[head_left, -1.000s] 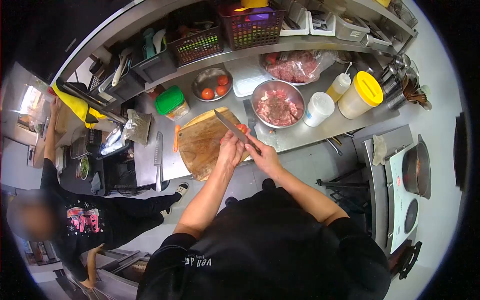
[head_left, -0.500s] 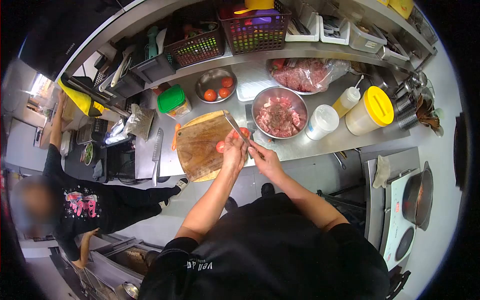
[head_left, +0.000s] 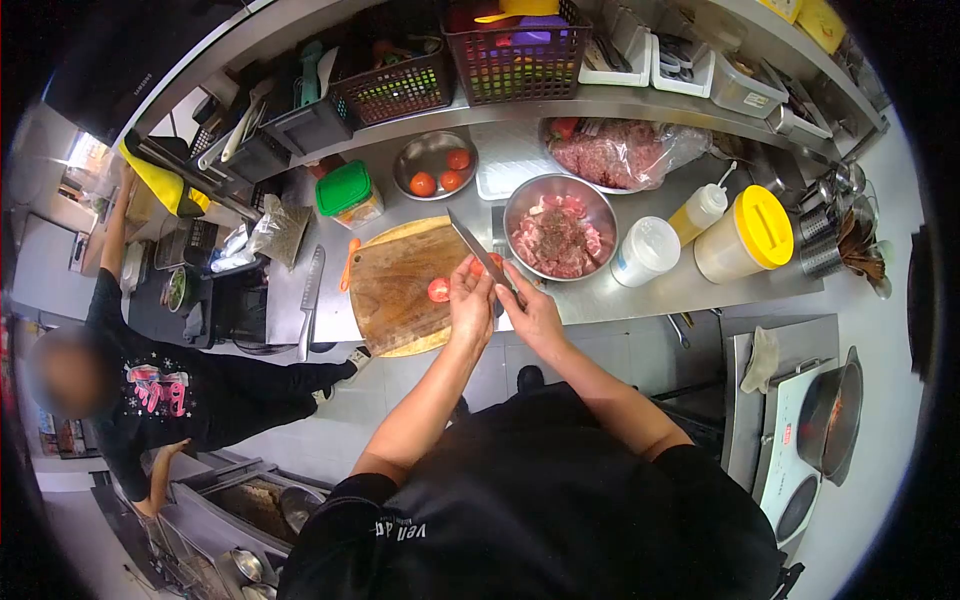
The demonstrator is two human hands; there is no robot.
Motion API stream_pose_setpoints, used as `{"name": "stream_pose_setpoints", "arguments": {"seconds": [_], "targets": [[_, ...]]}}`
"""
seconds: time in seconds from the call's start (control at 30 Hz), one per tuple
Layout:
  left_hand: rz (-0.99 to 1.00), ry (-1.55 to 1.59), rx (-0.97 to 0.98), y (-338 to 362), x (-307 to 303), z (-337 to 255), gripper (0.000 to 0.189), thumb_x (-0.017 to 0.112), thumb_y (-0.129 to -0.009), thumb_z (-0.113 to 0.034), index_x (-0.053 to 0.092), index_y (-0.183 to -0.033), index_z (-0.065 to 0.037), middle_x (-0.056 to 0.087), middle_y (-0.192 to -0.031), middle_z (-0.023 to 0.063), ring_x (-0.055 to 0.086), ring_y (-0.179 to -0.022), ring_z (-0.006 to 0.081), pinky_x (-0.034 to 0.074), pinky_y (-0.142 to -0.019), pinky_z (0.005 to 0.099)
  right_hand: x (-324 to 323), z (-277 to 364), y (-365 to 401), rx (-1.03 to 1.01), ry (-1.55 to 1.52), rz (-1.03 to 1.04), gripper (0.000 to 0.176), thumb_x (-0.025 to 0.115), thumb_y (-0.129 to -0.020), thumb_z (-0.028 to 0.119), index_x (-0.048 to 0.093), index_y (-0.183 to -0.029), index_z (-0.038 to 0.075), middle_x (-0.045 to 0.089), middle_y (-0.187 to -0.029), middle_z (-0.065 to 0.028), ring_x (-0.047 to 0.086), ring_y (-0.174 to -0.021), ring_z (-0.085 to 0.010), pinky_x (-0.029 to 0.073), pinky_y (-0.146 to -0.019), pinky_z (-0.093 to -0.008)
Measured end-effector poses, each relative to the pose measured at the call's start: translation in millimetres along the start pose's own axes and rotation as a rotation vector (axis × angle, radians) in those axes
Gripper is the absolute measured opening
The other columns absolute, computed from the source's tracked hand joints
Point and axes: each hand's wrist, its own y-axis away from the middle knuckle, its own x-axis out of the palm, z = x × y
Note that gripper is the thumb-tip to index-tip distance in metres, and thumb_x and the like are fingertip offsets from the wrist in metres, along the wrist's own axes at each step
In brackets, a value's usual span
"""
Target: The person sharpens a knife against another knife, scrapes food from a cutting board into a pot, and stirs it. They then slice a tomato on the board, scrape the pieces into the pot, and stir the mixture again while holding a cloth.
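Note:
My left hand [head_left: 470, 302] is closed on a tomato piece [head_left: 484, 267] just off the right edge of the wooden cutting board [head_left: 395, 275]. My right hand [head_left: 533, 315] grips a knife [head_left: 472, 241], its blade lying across the tomato and pointing up toward the board's far right corner. Fingers of both hands nearly meet around the tomato, so part of it is hidden. A cut tomato half [head_left: 438, 290] rests on the board beside my left hand. Right of the hands stands a steel bowl of cut raw meat [head_left: 562, 235] with dark seasoning on top.
Whole tomatoes sit in a small steel bowl [head_left: 406, 168]. A large knife [head_left: 311, 300] and an orange-handled peeler [head_left: 350, 265] lie left of the board. A green-lidded tub [head_left: 344, 188], white jar [head_left: 645, 252] and yellow-lidded container [head_left: 745, 240] stand around. A co-worker [head_left: 190, 390] is at left.
The knife and my right hand have shifted slightly at the tomato. My left hand keeps its hold. The whole view has tilted a little.

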Motion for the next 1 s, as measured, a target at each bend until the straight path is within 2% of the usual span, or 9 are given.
{"name": "stream_pose_setpoints", "arguments": {"seconds": [0.07, 0.13, 0.23, 0.47, 0.67, 0.73, 0.77, 0.9, 1.0], "targets": [[-0.019, -0.068, 0.016, 7, 6, -3, 0.041, 0.052, -0.093, 0.000, 0.033, -0.130, -0.001, 0.055, -0.121, 0.0149, 0.057, -0.106, 0.0195, 0.051, -0.086, 0.0287, -5, 8, 1, -0.038, 0.049, -0.007, 0.049, 0.059, -0.092, 0.030, 0.047, -0.138, 0.016, 0.043, -0.051, -0.0020, 0.043, -0.045, -0.0092, 0.037, -0.045, -0.0289], [0.005, -0.065, 0.042, 6, 5, 0, 0.042, 0.052, -0.093, 0.000, 0.033, -0.130, -0.001, 0.054, -0.122, 0.0145, 0.057, -0.107, 0.0192, 0.051, -0.087, 0.0290, -11, 16, 1, -0.002, 0.045, 0.013, 0.051, 0.059, -0.090, 0.035, 0.049, -0.136, 0.015, 0.059, -0.061, -0.0144, 0.061, -0.054, -0.0281, 0.046, -0.054, -0.0377], [0.030, -0.053, 0.071, 8, 6, 0, 0.043, 0.053, -0.093, 0.000, 0.032, -0.131, -0.001, 0.053, -0.122, 0.0139, 0.056, -0.108, 0.0189, 0.049, -0.090, 0.0297, -5, 9, 0, -0.103, 0.036, -0.077, 0.049, 0.058, -0.090, 0.036, 0.049, -0.135, 0.017, 0.060, -0.062, -0.0151, 0.061, -0.055, -0.0303, 0.046, -0.054, -0.0387], [-0.001, -0.098, 0.109, 15, 4, -1, 0.041, 0.054, -0.092, 0.001, 0.033, -0.128, -0.001, 0.052, -0.121, 0.0154, 0.056, -0.107, 0.0186, 0.049, -0.090, 0.0291, -9, 26, 1, -0.049, 0.161, -0.071, 0.043, 0.058, -0.089, 0.037, 0.053, -0.128, 0.018, 0.061, -0.063, -0.0163, 0.062, -0.057, -0.0338, 0.046, -0.053, -0.0410], [-0.062, -0.016, 0.032, 18, -5, -7, 0.043, 0.058, -0.091, -0.001, 0.033, -0.126, -0.001, 0.055, -0.117, 0.0152, 0.057, -0.105, 0.0193, 0.050, -0.088, 0.0299, -5, 23, 2, -0.092, 0.198, -0.097, 0.041, 0.058, -0.090, 0.037, 0.055, -0.125, 0.017, 0.057, -0.057, -0.0140, 0.060, -0.052, -0.0321, 0.043, -0.049, -0.0404], [-0.057, 0.002, 0.015, 22, -9, -12, 0.043, 0.059, -0.091, -0.001, 0.034, -0.126, -0.001, 0.056, -0.115, 0.0151, 0.058, -0.104, 0.0197, 0.051, -0.088, 0.0302, -5, 25, 4, -0.001, 0.142, -0.070, 0.041, 0.059, -0.090, 0.037, 0.056, -0.124, 0.015, 0.053, -0.052, -0.0112, 0.056, -0.048, -0.0283, 0.040, -0.047, -0.0383], [-0.050, 0.019, -0.005, 23, -11, -14, 0.043, 0.059, -0.090, -0.002, 0.034, -0.125, -0.002, 0.057, -0.114, 0.0150, 0.059, -0.103, 0.0202, 0.052, -0.088, 0.0305, -3, 19, 5, 0.009, 0.099, -0.074, 0.041, 0.060, -0.090, 0.038, 0.058, -0.123, 0.013, 0.047, -0.050, -0.0069, 0.049, -0.043, -0.0200, 0.037, -0.046, -0.0340], [-0.093, -0.039, 0.041, 27, -27, -23, 0.034, 0.058, -0.091, -0.002, 0.039, -0.120, -0.002, 0.059, -0.107, 0.0132, 0.062, -0.098, 0.0211, 0.054, -0.084, 0.0301, -1, 9, 4, 0.141, -0.123, -0.096, 0.039, 0.060, -0.091, 0.037, 0.061, -0.121, 0.012, 0.043, -0.049, -0.0016, 0.040, -0.046, -0.0092, 0.033, -0.046, -0.0288], [-0.089, -0.062, 0.046, 18, -58, -31, 0.035, 0.059, -0.090, -0.001, 0.039, -0.119, -0.003, 0.060, -0.107, 0.0127, 0.063, -0.096, 0.0207, 0.055, -0.083, 0.0306, -8, -16, -1, 0.237, -0.048, -0.047, 0.041, 0.059, -0.091, 0.037, 0.060, -0.122, 0.011, 0.046, -0.051, -0.0017, 0.043, -0.048, -0.0081, 0.034, -0.047, -0.0285]]}}
